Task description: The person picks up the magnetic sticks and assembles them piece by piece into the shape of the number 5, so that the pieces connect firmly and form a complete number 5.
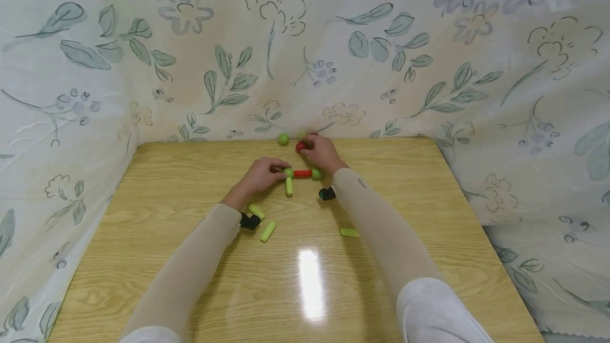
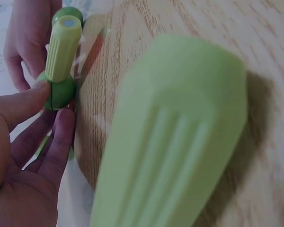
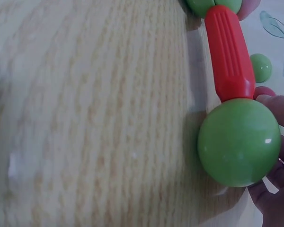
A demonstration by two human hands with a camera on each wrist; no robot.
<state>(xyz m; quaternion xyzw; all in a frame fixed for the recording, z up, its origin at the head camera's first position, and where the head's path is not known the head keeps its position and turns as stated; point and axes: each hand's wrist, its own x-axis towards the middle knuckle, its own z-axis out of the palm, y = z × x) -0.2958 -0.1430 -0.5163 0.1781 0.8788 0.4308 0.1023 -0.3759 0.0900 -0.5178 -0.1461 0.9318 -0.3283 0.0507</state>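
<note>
My left hand (image 1: 262, 176) pinches a green ball (image 1: 289, 173) between thumb and fingers. A yellow-green ribbed rod (image 1: 289, 187) joins that ball and points toward me. From the same ball a red rod (image 1: 302, 173) runs right to another green ball (image 1: 316, 174); the right wrist view shows this red rod (image 3: 229, 54) and end ball (image 3: 239, 142) up close. Farther back, my right hand (image 1: 325, 153) has its fingers on a red ball (image 1: 300, 147), partly hidden behind the thumb in the right wrist view.
A loose green ball (image 1: 283, 139) sits at the table's back edge, with another green ball (image 1: 302, 135) partly hidden by my right hand. Loose yellow-green rods lie nearer me: one (image 1: 256, 211) by my left wrist, one (image 1: 268, 231) below it, one (image 1: 349, 232) beside my right forearm. Patterned cloth (image 1: 214, 94) rises behind.
</note>
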